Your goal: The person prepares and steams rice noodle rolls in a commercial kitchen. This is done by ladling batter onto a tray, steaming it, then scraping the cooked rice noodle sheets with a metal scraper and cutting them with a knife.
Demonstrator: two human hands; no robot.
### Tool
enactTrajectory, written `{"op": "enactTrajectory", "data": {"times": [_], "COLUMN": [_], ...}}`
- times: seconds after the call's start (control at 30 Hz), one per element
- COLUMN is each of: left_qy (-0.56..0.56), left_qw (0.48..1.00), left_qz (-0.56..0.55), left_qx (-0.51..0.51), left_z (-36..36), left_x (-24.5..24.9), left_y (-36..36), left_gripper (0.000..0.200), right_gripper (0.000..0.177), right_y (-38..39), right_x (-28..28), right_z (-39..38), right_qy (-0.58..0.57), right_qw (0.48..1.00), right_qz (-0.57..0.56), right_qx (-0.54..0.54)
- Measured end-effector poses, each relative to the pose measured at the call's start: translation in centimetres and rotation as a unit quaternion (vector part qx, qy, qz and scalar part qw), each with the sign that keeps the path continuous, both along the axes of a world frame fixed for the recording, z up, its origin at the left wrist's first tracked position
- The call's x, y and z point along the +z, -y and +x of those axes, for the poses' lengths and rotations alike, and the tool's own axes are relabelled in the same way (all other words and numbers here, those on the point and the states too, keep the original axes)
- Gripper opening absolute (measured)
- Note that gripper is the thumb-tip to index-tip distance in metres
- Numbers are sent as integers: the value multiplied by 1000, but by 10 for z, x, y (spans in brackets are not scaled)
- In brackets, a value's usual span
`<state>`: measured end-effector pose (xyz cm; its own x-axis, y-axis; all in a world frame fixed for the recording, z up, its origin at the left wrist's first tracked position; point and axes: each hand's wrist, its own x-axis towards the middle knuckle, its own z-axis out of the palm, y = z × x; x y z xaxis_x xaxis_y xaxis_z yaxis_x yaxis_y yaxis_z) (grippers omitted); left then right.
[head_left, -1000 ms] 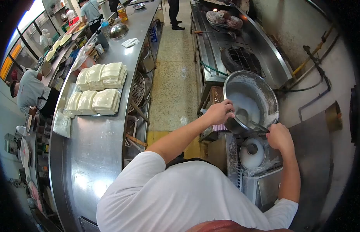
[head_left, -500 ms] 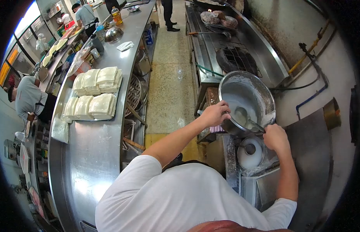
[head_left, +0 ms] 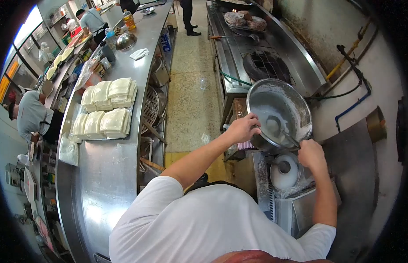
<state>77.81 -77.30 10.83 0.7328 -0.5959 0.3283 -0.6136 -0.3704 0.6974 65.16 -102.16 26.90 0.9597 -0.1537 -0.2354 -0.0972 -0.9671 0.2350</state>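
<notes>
A large metal pot (head_left: 302, 105) tilts toward me, with pale liquid in its bottom. My left hand (head_left: 244, 128) grips the pot's near left rim. In my right hand (head_left: 311, 154) is the handle of a metal ladle (head_left: 291, 139), whose bowl dips into the liquid. Just below the pot stands a smaller round container (head_left: 285, 180) with whitish contents and a dark round thing in it. White residue coats the pot's inner wall and right rim.
Left, a steel counter (head_left: 105, 175) bears a tray of stacked white sheets (head_left: 118, 90). Ahead are a stove (head_left: 234, 52) with a grate and wrapped bundles (head_left: 256, 23). Co-workers (head_left: 35, 111) stand at the far left; another person's legs (head_left: 187, 15) show in the aisle.
The ladle's bowl has shifted slightly up within the pot, and the liquid's surface looks different. Both hands keep their holds. The view has shifted slightly.
</notes>
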Motion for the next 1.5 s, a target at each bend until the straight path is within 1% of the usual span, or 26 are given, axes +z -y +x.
{"op": "enactTrajectory", "data": {"times": [0.07,0.1,0.13,0.2,0.23,0.3,0.37,0.43,0.5,0.53,0.6,0.63,0.67,0.73,0.87,0.93,0.97,1.03,1.17,1.23,1.27,1.33,1.37,1.43,1.5], "left_qy": [-26,-27,-23,-20,-20,-20,-44,-36,-29,-27,-27,-18,-8,-7,-13,-8,-3,3,-21,-25,-28,-30,-27,-23,-36], "left_qw": [1000,1000,1000,1000,1000,1000,999,999,999,999,999,1000,1000,1000,1000,1000,1000,1000,1000,1000,1000,1000,1000,1000,999], "left_qz": [7,8,7,5,3,-1,22,20,20,19,18,9,1,-9,-6,-8,-4,-1,4,2,2,-1,0,1,6], "left_qx": [4,1,1,0,3,4,7,8,7,10,9,10,11,3,11,11,10,7,3,2,6,10,12,14,8], "left_z": [-2,-2,-1,-1,-2,-3,-3,-3,-3,-3,-2,-2,-1,-2,-3,-2,-1,-1,-2,-2,-3,-3,-2,-2,-3], "left_x": [5,4,4,4,5,7,10,9,7,6,3,2,0,1,3,1,0,1,4,6,7,7,5,5,7], "left_y": [-1,-1,-1,-1,-1,-2,-1,-1,-1,0,1,1,1,1,-1,-1,-1,1,0,0,0,0,0,1,-1], "left_gripper": [27,27,27,28,28,28,28,29,29,29,28,28,27,26,26,26,27,27,27,27,27,27,27,27,27], "right_gripper": [19,20,20,19,19,16,15,15,15,15,16,17,17,23,16,16,16,15,15,15,15,16,16,16,16], "right_y": [-10,-18,-21,-25,-28,-33,-20,-15,-11,-12,-20,-25,-27,-29,-27,-14,-9,-7,-18,-32,-34,-35,-33,-22,-17], "right_x": [23,33,31,22,12,-17,-39,-35,-16,-4,23,34,32,27,-20,-30,-30,-10,23,37,32,2,-17,-40,-42], "right_z": [-1,-3,-5,-6,-6,-5,-3,-2,-2,-2,-1,-2,-4,-4,-1,1,1,1,-2,-3,-4,-3,-4,-1,0], "right_qy": [-32,-29,-30,18,17,45,50,56,7,5,-39,-36,-38,4,46,40,40,-16,-26,-25,-25,12,38,40,40], "right_qw": [999,999,999,993,993,997,998,998,1000,1000,999,999,999,994,995,999,999,1000,999,998,998,998,998,999,999], "right_qz": [26,33,33,113,112,68,43,20,-4,-4,21,31,31,108,83,19,19,-9,-6,59,59,63,40,20,4], "right_qx": [6,14,11,19,18,-11,-13,-14,7,4,-1,3,0,6,-16,-22,-23,4,26,19,17,12,13,1,-11]}}
